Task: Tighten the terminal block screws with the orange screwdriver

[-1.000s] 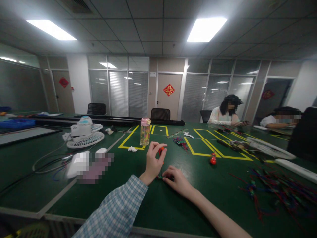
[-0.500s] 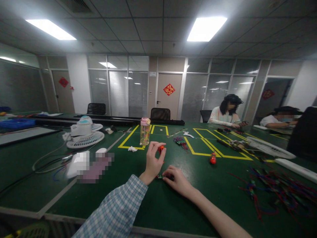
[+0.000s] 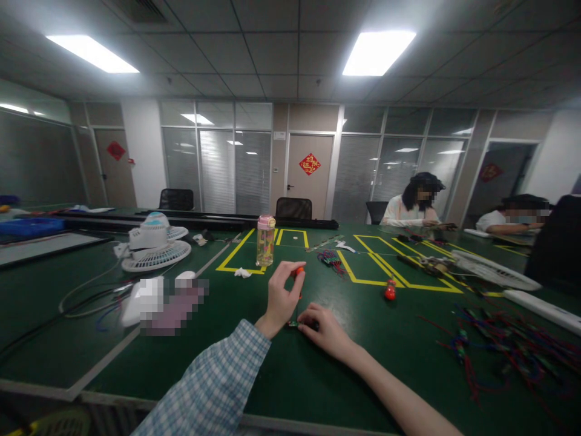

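Observation:
My left hand (image 3: 281, 298) is closed around the orange-red handle of a small screwdriver (image 3: 298, 272), pinched between thumb and fingers. Its thin dark shaft points straight down, with the tip at a small green circuit board (image 3: 293, 324) on the table. Just to the right, my right hand (image 3: 330, 332) rests low on the tabletop, thumb and fingers pressed together at the board's edge. My fingers hide part of the board, and the exact point the tip meets is too small to make out.
A pink-lidded bottle (image 3: 265, 242) and crumpled tissue (image 3: 242, 273) stand beyond my left hand. A red-orange gourd-shaped object (image 3: 390, 289) is at right, with tangled wired boards (image 3: 490, 345) nearer. A white fan (image 3: 157, 254) lies left. Two people sit across at right.
My left fingers have shifted slightly on the screwdriver handle, showing a different side of it. My right hand and the board stay in place.

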`<state>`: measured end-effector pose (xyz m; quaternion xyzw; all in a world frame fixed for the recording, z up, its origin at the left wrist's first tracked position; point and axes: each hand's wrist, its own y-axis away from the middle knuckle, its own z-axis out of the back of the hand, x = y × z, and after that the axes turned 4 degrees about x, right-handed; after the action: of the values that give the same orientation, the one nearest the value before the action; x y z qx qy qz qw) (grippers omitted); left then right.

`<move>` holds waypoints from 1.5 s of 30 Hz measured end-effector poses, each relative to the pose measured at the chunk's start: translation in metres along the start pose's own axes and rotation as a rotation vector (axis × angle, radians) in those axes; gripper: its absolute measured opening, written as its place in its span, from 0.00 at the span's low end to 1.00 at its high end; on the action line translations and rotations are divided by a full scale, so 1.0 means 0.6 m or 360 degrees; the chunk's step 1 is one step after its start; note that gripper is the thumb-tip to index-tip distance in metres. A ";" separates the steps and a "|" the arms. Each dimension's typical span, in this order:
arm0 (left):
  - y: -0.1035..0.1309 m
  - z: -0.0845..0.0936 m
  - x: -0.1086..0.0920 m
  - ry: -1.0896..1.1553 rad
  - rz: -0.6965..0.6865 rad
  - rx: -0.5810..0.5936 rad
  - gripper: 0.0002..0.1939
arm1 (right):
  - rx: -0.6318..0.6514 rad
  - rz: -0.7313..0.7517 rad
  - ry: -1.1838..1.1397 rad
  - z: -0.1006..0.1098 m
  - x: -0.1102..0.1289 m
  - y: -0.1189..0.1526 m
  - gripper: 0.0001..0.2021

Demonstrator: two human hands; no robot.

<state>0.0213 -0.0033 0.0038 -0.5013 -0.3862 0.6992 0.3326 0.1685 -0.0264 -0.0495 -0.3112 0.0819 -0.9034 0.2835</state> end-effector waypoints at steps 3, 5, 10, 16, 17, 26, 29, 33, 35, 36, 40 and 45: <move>0.000 0.000 0.000 -0.0088 -0.0032 -0.0045 0.08 | -0.0003 -0.0003 -0.0018 0.000 0.000 0.001 0.06; 0.001 0.001 0.001 -0.0073 -0.0022 -0.0022 0.09 | -0.0017 0.0006 -0.0029 0.000 0.001 0.001 0.06; 0.001 0.001 0.002 0.0091 0.0010 0.0121 0.16 | -0.0011 0.0003 -0.0014 0.003 0.006 0.001 0.06; -0.001 -0.002 0.002 0.0086 0.0032 0.0078 0.12 | -0.0007 0.0002 -0.0022 0.005 0.009 0.000 0.06; -0.001 -0.002 0.002 0.0047 0.0019 0.0062 0.11 | -0.0004 -0.0006 -0.0020 0.005 0.009 0.000 0.06; 0.001 0.002 0.002 0.0006 -0.0001 0.0083 0.14 | -0.0013 0.0028 -0.0006 0.000 0.002 0.000 0.07; 0.001 0.002 0.003 0.0083 0.0021 0.0116 0.17 | -0.0009 0.0031 -0.0011 -0.002 -0.001 -0.001 0.06; 0.001 0.002 0.001 0.0146 0.0039 0.0132 0.17 | -0.0014 0.0025 -0.0020 -0.001 -0.001 0.000 0.06; 0.001 0.002 0.000 0.0119 0.0004 0.0116 0.16 | -0.0012 0.0021 -0.0011 0.000 0.000 0.000 0.06; 0.000 0.002 -0.001 0.0081 -0.0019 0.0100 0.15 | -0.0012 0.0017 -0.0006 0.000 0.000 0.000 0.06; 0.000 0.000 -0.002 -0.0082 -0.0077 0.0003 0.10 | -0.0013 0.0004 -0.0002 -0.001 0.000 0.000 0.06; 0.001 0.000 -0.001 -0.0123 -0.0072 -0.0031 0.08 | -0.0005 -0.0020 -0.0002 0.001 0.003 0.000 0.07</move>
<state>0.0213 -0.0039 0.0036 -0.4684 -0.4166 0.7066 0.3283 0.1679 -0.0275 -0.0481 -0.3125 0.0811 -0.9048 0.2775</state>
